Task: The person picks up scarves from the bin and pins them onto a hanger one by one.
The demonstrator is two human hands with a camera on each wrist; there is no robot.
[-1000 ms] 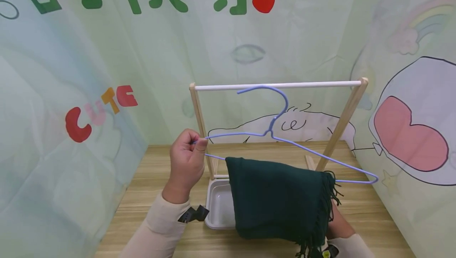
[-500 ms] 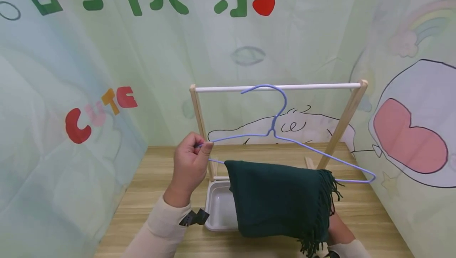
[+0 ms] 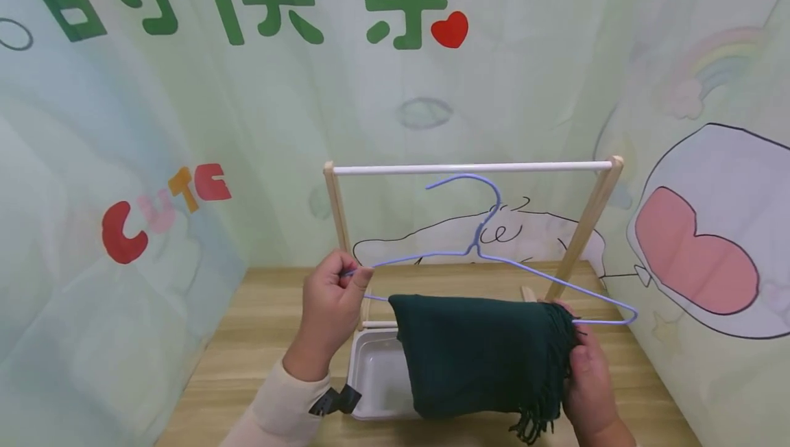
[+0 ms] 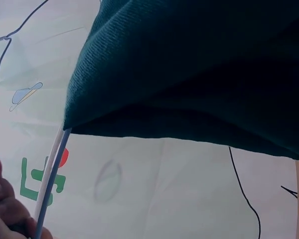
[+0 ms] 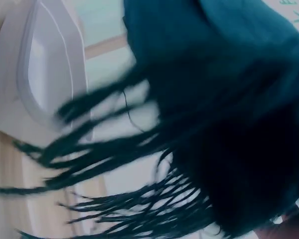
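Note:
A dark green scarf (image 3: 475,354) with a fringed right end hangs folded over the lower bar of a thin blue clothes hanger (image 3: 426,254). My left hand (image 3: 333,313) pinches the hanger near its left corner, thumb in front. At the fringed side, my right hand (image 3: 589,382) holds the scarf's edge, with the thumb in front and the fingers partly hidden behind the cloth. The hanger's hook appears just below the rack's white rod (image 3: 395,169), apart from it. In the right wrist view the fringe (image 5: 114,149) dangles loose, and only a sliver of hand shows.
Behind the hanger stands a rack with wooden side posts (image 3: 583,234). A pale grey tray (image 3: 356,365) sits on the wood-grain table (image 3: 228,337), partly covered by the scarf. Printed curtains (image 3: 271,125) enclose the back and sides.
My right hand has come up from below and behind the scarf to its fringed edge. The hanger's right end has shifted left, and the whole head view has tilted slightly upward.

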